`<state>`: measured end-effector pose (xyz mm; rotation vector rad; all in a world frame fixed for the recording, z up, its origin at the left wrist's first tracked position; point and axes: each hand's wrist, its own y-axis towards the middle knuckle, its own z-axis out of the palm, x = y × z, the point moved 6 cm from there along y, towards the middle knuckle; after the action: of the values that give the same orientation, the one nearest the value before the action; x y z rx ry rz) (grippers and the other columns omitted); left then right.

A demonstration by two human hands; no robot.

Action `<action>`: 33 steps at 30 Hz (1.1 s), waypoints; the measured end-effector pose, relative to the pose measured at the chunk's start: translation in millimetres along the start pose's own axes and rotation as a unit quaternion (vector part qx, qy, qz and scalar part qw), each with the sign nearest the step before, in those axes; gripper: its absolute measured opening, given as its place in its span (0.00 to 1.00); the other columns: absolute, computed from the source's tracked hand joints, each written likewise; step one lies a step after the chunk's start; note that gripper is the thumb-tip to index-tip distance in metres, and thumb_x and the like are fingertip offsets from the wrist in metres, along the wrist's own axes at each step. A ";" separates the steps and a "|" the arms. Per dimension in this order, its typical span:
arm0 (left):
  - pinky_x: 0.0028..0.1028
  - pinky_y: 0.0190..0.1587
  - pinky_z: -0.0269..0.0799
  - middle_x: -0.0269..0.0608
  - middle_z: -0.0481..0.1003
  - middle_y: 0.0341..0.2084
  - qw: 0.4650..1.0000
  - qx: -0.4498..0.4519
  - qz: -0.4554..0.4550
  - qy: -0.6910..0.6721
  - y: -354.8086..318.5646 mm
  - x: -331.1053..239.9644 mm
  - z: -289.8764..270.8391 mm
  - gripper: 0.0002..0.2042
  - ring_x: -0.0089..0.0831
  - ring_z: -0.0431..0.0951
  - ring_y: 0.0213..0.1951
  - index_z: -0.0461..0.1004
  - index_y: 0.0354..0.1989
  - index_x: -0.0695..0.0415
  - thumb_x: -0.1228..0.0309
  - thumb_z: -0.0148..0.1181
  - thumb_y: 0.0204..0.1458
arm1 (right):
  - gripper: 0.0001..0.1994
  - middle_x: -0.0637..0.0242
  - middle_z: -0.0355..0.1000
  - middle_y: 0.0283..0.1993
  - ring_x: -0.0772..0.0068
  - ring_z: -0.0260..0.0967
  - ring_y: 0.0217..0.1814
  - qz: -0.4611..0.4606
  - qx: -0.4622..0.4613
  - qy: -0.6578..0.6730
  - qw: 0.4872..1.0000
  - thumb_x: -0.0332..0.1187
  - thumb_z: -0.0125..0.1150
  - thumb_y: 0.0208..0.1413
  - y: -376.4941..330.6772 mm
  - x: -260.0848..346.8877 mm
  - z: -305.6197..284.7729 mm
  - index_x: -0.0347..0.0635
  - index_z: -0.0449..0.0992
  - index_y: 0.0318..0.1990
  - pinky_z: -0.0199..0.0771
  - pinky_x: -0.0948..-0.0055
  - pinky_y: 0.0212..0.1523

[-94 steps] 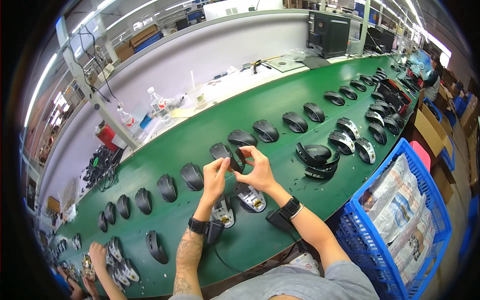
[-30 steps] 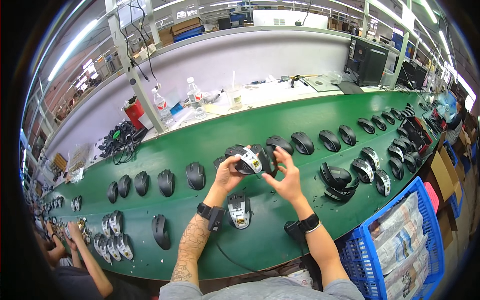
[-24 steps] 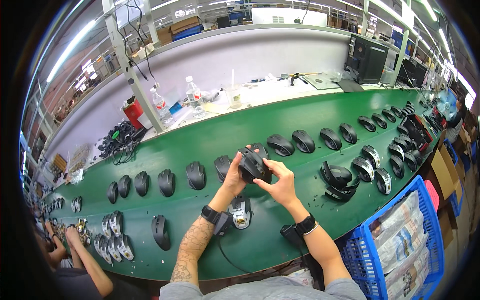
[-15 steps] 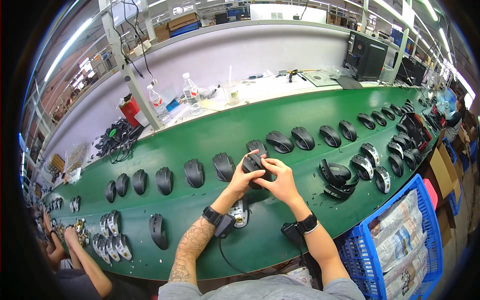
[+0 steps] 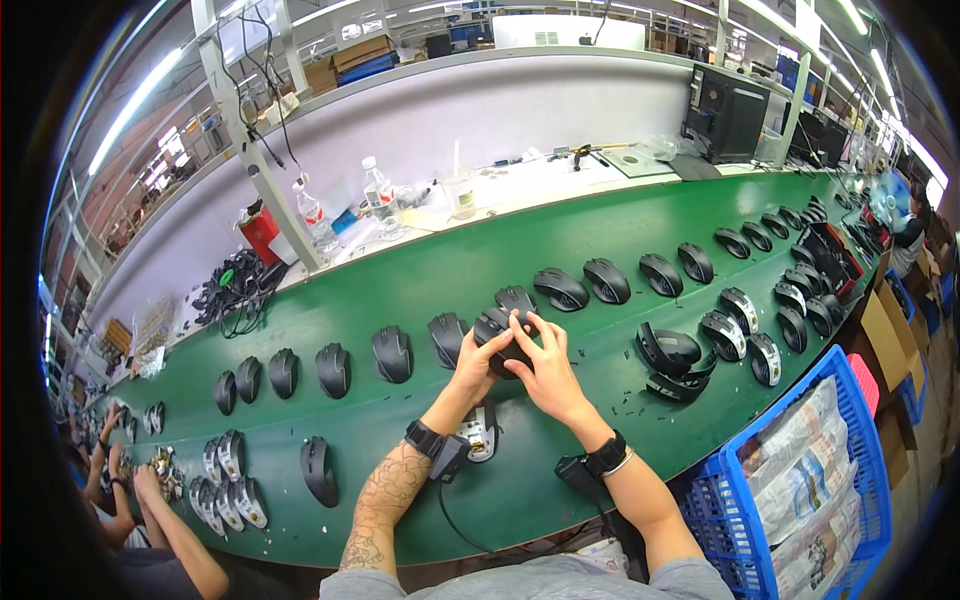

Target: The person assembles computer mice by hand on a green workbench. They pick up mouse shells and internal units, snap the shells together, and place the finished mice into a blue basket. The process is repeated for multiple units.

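A black computer mouse point(image 5: 494, 328) is held between my two hands above the green bench point(image 5: 420, 520). My left hand point(image 5: 474, 370) grips its left side, the thumb and fingers curled against it. My right hand point(image 5: 552, 372) closes on the other side, its fingertips bunched on the top of the shell. Under my wrists lies an open mouse base point(image 5: 480, 432) with pale inner parts showing, partly hidden by my left arm. Just beyond the held mouse sits another black mouse point(image 5: 515, 299), and one more point(image 5: 448, 338) stands to its left.
Black mice point(image 5: 392, 354) stand in a long row across the bench. Opened mouse bases point(image 5: 245, 500) cluster at left; others point(image 5: 724, 335) lie at right beside curved black shell parts point(image 5: 670, 352). A blue crate point(image 5: 745, 500) stands at right. Co-workers' hands point(image 5: 150, 485) work at far left.
My right hand's fingers have shifted from the mouse's near side up onto its top. The mouse is turned slightly in my grip. At far left a co-worker's hands have moved.
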<state>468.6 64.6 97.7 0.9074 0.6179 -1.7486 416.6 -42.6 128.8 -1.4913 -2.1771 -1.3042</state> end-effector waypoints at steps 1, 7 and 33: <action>0.33 0.51 0.70 0.40 0.70 0.49 1.000 0.002 -0.007 -0.009 -0.5 -1.4 -1.9 0.19 0.32 0.71 0.50 0.64 0.53 0.58 0.74 0.56 0.51 | 0.31 0.51 0.55 0.60 0.48 0.50 0.61 0.007 0.002 0.007 1.000 0.33 0.63 0.49 0.3 -0.7 1.3 0.48 0.60 0.62 0.58 0.58 0.58; 0.35 0.55 0.66 0.40 0.70 0.51 0.999 0.033 0.001 0.020 -0.2 -8.1 -4.4 0.20 0.34 0.70 0.52 0.63 0.55 0.59 0.70 0.49 0.53 | 0.31 0.52 0.56 0.58 0.50 0.52 0.60 0.026 0.001 0.076 0.997 0.34 0.62 0.49 2.8 1.1 -4.0 0.47 0.60 0.62 0.59 0.59 0.58; 0.40 0.47 0.70 0.41 0.71 0.47 0.999 -0.039 0.014 -0.009 6.4 -2.7 -25.3 0.17 0.33 0.73 0.47 0.64 0.50 0.54 0.56 0.41 0.61 | 0.23 0.58 0.69 0.44 0.57 0.65 0.46 -0.019 -0.114 0.103 0.988 0.31 0.71 0.36 7.9 -3.2 -28.2 0.39 0.75 0.45 0.67 0.64 0.48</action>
<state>482.3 83.2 85.3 0.8420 0.6534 -1.6950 416.1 -65.0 148.0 -1.3251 -1.9908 -1.6865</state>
